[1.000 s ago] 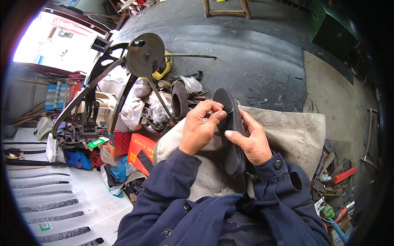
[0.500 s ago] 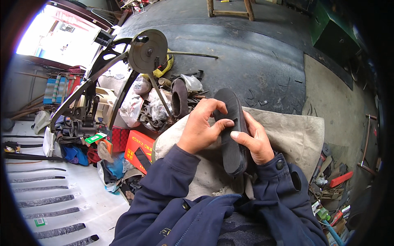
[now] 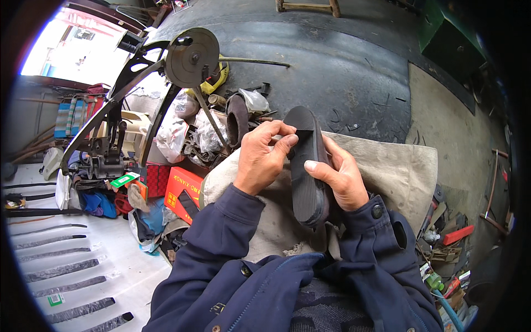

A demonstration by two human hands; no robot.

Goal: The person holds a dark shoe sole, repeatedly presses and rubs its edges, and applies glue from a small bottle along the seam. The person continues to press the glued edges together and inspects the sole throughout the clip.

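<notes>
A black shoe (image 3: 307,191) is held with its ribbed sole facing up, over the pale cloth across my lap. My right hand (image 3: 344,180) grips it from the right, thumb pressed on the sole and fingers behind its edge. On the other side, my left hand (image 3: 264,157) has thumb and forefinger pinched together at the left edge of the sole. Whatever lies between those fingertips is too small and dark to make out. A smooth dark patch crosses the middle of the sole beside the fingertips.
A hand-cranked sewing machine (image 3: 192,58) stands at the left. Below it are a red box (image 3: 178,191) and a white sheet (image 3: 138,276) with several dark strips. The pale cloth (image 3: 395,160) covers my lap. Tools and scraps, with a red-handled piece (image 3: 458,235), lie at the right.
The shoe and both hands have shifted slightly up and left in view. My left thumb and forefinger have come off the sole's middle to a pinch at its left edge.
</notes>
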